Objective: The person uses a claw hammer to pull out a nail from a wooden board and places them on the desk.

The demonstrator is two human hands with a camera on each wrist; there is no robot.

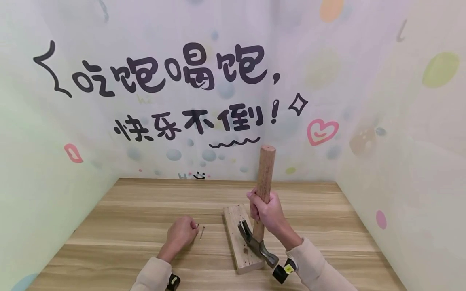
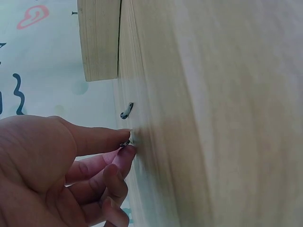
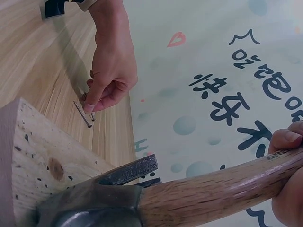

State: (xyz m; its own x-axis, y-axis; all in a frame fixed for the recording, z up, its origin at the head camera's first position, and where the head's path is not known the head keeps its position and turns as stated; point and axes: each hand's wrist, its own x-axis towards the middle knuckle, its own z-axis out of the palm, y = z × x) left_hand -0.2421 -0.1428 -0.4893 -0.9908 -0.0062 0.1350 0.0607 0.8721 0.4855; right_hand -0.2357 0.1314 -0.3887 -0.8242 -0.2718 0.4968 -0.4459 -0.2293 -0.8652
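Observation:
My left hand is low over the table, left of the wooden block. Thumb and fingertip pinch a small nail, mostly hidden by the fingers. Just beside them a second nail lies on the tabletop. My right hand grips the wooden handle of a claw hammer, handle end up and metal head down. The hammer head overlaps the near part of the wooden block in the head view. From the block's face a thin nail sticks out in the left wrist view.
The wood-grain table meets a printed back wall with black lettering. Side walls stand at left and right. A dark knot and several small dark marks show on the block.

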